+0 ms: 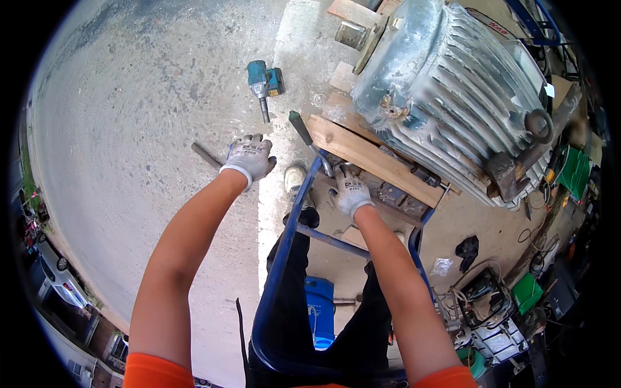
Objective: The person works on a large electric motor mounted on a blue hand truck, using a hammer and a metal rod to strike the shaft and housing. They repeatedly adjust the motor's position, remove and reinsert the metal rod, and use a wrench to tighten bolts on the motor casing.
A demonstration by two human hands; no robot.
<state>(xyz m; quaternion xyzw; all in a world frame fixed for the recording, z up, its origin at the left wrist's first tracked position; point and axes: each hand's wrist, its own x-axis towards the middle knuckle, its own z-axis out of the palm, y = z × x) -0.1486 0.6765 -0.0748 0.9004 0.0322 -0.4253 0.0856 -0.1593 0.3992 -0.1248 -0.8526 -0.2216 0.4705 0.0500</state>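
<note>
My left hand [251, 159], in a white work glove with dark fingertips, hovers over the concrete with its fingers stretched out and apart. A short dark rod [206, 155] lies beside it, its near end partly hidden by the hand. My right hand [352, 191], gloved alike, rests palm-down on metal parts in a blue-framed cart [275, 291], thumb apart from the fingers; nothing shows in its grasp. Metal blocks with holes [396, 196] lie beside it. A green-handled tool [301, 129] leans on the cart's frame, its metal end near my right fingertips.
A large finned electric motor [453, 97] stands behind a wooden plank [369, 158], with a hammer [508, 173] on it. A teal cordless impact wrench [260, 81] lies on the concrete. A blue case [319, 307] sits between my legs. Cables and green bins [573, 171] crowd the right.
</note>
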